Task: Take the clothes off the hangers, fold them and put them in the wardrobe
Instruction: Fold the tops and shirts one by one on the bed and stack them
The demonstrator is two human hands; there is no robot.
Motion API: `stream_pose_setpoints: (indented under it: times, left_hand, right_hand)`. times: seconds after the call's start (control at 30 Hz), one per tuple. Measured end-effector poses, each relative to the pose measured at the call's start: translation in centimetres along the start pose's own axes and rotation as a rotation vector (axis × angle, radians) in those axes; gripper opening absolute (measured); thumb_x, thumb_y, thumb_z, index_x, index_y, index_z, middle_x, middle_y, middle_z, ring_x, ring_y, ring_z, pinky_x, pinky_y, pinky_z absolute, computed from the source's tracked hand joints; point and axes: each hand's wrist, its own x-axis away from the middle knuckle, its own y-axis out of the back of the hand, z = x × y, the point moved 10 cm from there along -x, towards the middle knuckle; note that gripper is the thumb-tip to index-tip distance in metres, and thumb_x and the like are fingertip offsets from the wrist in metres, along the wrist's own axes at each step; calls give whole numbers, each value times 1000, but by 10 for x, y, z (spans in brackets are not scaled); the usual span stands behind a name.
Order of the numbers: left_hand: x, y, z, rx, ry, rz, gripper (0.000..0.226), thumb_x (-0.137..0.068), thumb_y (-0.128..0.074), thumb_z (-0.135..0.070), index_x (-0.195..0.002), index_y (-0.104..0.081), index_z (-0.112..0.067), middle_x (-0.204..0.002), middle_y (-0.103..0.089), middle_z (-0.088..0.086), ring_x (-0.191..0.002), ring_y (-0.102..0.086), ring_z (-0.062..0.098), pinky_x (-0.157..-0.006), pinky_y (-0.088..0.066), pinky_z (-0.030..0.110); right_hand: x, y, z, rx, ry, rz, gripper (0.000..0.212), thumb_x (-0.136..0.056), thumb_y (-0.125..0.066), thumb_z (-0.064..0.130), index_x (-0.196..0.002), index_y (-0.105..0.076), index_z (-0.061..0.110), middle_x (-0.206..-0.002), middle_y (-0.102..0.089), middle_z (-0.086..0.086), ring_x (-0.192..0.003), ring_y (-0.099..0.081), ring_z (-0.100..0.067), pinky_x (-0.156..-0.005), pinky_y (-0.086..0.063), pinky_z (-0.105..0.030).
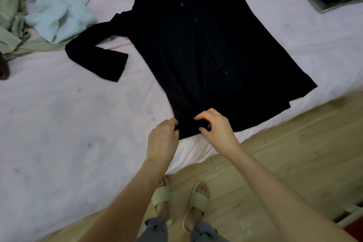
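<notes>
A black button-front shirt (200, 49) lies spread flat, off any hanger, its hem corner just at the fingertips of both hands, one long sleeve bent outward beyond the left hand (163, 139).

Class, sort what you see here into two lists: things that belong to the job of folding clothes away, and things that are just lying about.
Part of the job:
black shirt, spread flat on the bed
left hand, pinching its hem
right hand, at the hem
pale blue garment, in a heap
green garment, in a heap

Just there:
bed sheet
slippers
wooden floor
</notes>
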Motion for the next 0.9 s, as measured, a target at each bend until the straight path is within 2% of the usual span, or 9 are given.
stream_pose_setpoints:
  times: [0.07,0.17,0.3,0.43,0.53,0.67,0.77,0.83,0.9]
  left_hand:
    - [4,6,13,109,102,-44,21,-87,-43,2,-95,-60,-8,-82,-62,7,-72,-58,25,-64,-48,36]
    - [31,17,43,556,409,-205,24,-90,-36,7,-95,-54,-9,-80,-61,3,-67,-67,21,-57,-53,26]
    - [64,9,58,972,622,-371,33,-95,-34,8,-108,-60,-7,-93,-67,10,-84,-72,18,-71,-57,17]
    - [54,19,42,625,352,-332,25,-94,-62,-17,-118,-67,-16,-61,-59,-2,-56,-58,6,-62,-51,14]
    - [41,18,27,341,178,-236,33,-94,-60,-32,-126,-63,-22,-53,-59,-4,-49,-56,7,-61,-51,24]
    - [36,24,17,149,89,-257,24,-98,-54,-33,-111,-69,-21,-87,-69,-2,-74,-66,16,-59,-51,34]
    - [32,21,11,-23,85,-228,59,-86,-67,-43,-139,-47,-25,-128,-48,-7,-112,-49,10,-56,-47,27]
    - [23,18,8,2,114,-161,59,-88,-63,-36,-142,-40,-27,-133,-47,-10,-118,-47,10,-69,-48,27]
    - [14,17,5,-2,136,-131,40,-93,-53,-20,-132,-51,-27,-122,-59,-8,-107,-57,12,-76,-48,28]
  right_hand:
    - [-1,-5,6,133,69,-9,33,-85,-61,-5,-113,-63,11,-93,-51,8,-78,-47,2,-73,-44,-11]
    - [-1,-22,20,340,215,5,24,-86,-59,0,-107,-64,11,-93,-56,3,-81,-55,-11,-58,-49,-27]
    - [4,-34,32,378,282,-47,7,-85,-67,9,-91,-67,13,-94,-59,4,-83,-57,-13,-45,-46,-26]
    - [4,-29,31,130,230,-58,6,-90,-62,9,-95,-62,13,-96,-62,5,-86,-56,-9,-65,-52,-29]
    - [4,-28,29,21,218,-26,6,-92,-59,9,-94,-62,14,-86,-61,6,-79,-57,-7,-72,-52,-32]
    - [4,-21,33,-9,272,-52,7,-89,-64,8,-91,-66,13,-84,-61,6,-81,-58,-10,-74,-52,-33]
    - [4,-26,38,-23,299,-10,7,-87,-67,7,-92,-69,11,-86,-64,4,-84,-59,-12,-75,-53,-34]
    - [3,-29,43,-42,316,4,7,-86,-68,8,-92,-70,11,-87,-65,4,-85,-60,-12,-76,-53,-35]
    - [0,-24,47,-77,322,-32,8,-86,-69,8,-92,-71,12,-85,-65,5,-83,-60,-11,-75,-53,-35]
